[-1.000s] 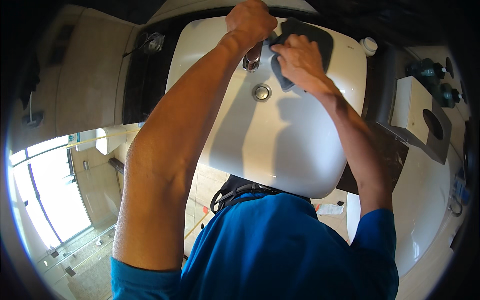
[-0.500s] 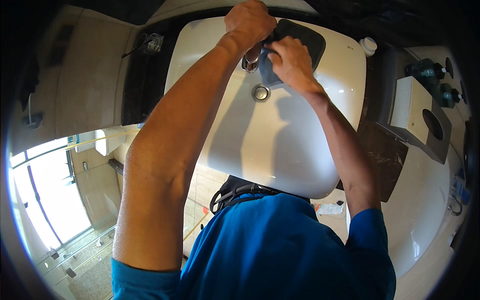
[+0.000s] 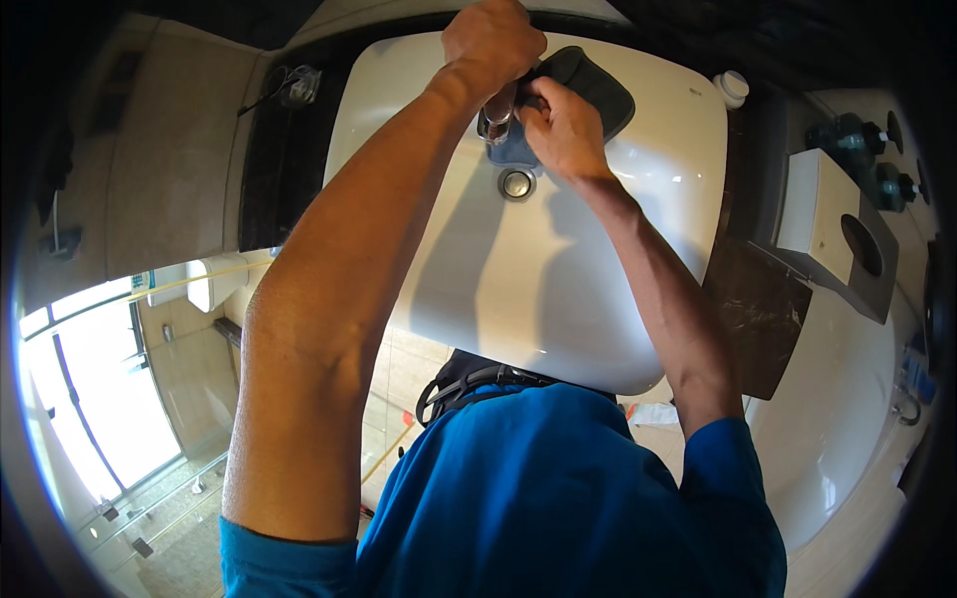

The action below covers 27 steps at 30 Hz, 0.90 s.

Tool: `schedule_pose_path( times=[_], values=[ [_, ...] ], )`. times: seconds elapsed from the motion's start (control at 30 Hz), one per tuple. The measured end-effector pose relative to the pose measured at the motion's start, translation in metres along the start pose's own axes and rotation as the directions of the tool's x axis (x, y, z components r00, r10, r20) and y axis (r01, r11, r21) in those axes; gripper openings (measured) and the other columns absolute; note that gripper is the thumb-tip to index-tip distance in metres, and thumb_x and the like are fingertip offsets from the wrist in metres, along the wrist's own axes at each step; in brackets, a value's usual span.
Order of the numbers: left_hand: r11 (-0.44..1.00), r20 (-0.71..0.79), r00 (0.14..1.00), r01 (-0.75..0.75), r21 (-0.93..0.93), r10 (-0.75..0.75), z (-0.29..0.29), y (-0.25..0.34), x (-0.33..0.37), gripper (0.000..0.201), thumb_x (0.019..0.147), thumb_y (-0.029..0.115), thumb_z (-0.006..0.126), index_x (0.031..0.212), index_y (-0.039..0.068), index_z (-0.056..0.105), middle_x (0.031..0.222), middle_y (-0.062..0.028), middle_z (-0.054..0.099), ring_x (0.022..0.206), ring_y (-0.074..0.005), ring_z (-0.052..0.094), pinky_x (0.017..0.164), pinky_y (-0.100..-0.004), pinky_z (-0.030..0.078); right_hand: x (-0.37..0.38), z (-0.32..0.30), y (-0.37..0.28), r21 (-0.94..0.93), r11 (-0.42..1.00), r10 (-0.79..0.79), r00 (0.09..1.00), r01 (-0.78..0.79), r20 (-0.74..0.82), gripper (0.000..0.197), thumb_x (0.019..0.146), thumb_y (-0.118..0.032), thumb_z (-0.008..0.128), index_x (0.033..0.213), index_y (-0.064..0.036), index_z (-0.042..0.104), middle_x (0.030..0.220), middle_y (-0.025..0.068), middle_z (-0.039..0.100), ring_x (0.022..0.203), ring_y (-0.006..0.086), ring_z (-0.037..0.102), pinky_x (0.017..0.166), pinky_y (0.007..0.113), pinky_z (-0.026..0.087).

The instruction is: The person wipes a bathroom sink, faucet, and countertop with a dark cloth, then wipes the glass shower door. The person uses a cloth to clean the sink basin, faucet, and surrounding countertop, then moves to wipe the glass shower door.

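Observation:
My left hand (image 3: 493,42) is closed in a fist above the chrome faucet (image 3: 495,125) at the back of the white sink; what lies inside its fingers is hidden. Just right of the faucet, my right hand (image 3: 566,125) pinches a dark grey cloth (image 3: 590,92). The cloth spreads over the sink's back rim behind that hand, and part of it hangs down beside and below the spout. Below the faucet sits the round metal drain plug (image 3: 516,184) in the white washbasin (image 3: 608,329).
A small white jar (image 3: 732,90) stands by the basin's back right corner. Farther right are a tissue box (image 3: 832,234) and dark pump bottles (image 3: 842,135). A clear glass-like object (image 3: 299,87) sits on the dark counter at left. A white bathtub (image 3: 837,439) lies lower right.
My right hand has shifted slightly left, closer to the faucet, drawing the cloth with it. More cloth now bunches under the spout. My left hand has barely moved.

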<state>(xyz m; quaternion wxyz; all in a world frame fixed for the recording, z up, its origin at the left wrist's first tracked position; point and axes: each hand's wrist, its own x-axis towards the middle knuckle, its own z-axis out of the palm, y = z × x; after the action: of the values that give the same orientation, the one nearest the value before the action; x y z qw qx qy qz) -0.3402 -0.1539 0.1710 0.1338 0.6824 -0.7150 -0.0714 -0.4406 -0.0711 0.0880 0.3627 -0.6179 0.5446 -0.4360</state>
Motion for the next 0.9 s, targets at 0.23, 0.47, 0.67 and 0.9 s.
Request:
schedule_pose_path(
  times=[0.23,0.47,0.67,0.9],
  values=[
    [1.000,0.018,1.000,0.018,0.000,-0.018,-0.001,0.003,0.001,0.026,0.078,0.019,0.062,0.096,0.012,0.077,0.102,-0.0163,0.073,0.101,-0.0331,0.070,0.091,-0.0399,0.054,0.016,-0.011,-0.007,0.302,0.950,0.105,0.991,-0.077,-0.078,0.023,0.085,-0.018,0.069,0.102,-0.0023,0.068,0.078,0.0123,0.071,0.067,0.0228,0.067,0.067,0.034,0.052],
    [0.999,-0.014,0.999,-0.034,0.031,0.035,0.001,-0.002,0.002,0.024,0.077,0.019,0.062,0.095,0.012,0.077,0.102,-0.0166,0.073,0.100,-0.0338,0.070,0.091,-0.0399,0.055,-0.025,-0.010,-0.022,0.129,0.991,-0.039,0.999,0.041,-0.013,0.022,0.086,-0.018,0.069,0.105,-0.0078,0.069,0.089,0.0156,0.064,0.081,0.0336,0.065,0.074,0.043,0.052],
    [0.998,0.071,0.997,0.009,0.064,-0.014,-0.002,0.005,0.006,0.024,0.077,0.018,0.061,0.094,0.013,0.077,0.103,-0.0161,0.073,0.098,-0.0329,0.071,0.088,-0.0393,0.056,0.002,-0.020,-0.017,-0.116,0.979,-0.169,0.986,0.168,-0.001,0.022,0.091,-0.019,0.062,0.109,-0.0115,0.072,0.091,0.0164,0.065,0.087,0.0369,0.064,0.076,0.045,0.052],
    [0.987,0.051,0.998,-0.035,0.157,0.027,0.004,-0.002,0.007,0.024,0.080,0.018,0.060,0.096,0.013,0.078,0.104,-0.0160,0.073,0.098,-0.0321,0.071,0.087,-0.0396,0.056,-0.005,-0.031,-0.023,-0.152,0.951,-0.246,0.956,0.270,0.162,0.024,0.093,-0.017,0.058,0.112,-0.0133,0.071,0.092,0.0155,0.065,0.086,0.0354,0.064,0.079,0.046,0.052]
  ],
)
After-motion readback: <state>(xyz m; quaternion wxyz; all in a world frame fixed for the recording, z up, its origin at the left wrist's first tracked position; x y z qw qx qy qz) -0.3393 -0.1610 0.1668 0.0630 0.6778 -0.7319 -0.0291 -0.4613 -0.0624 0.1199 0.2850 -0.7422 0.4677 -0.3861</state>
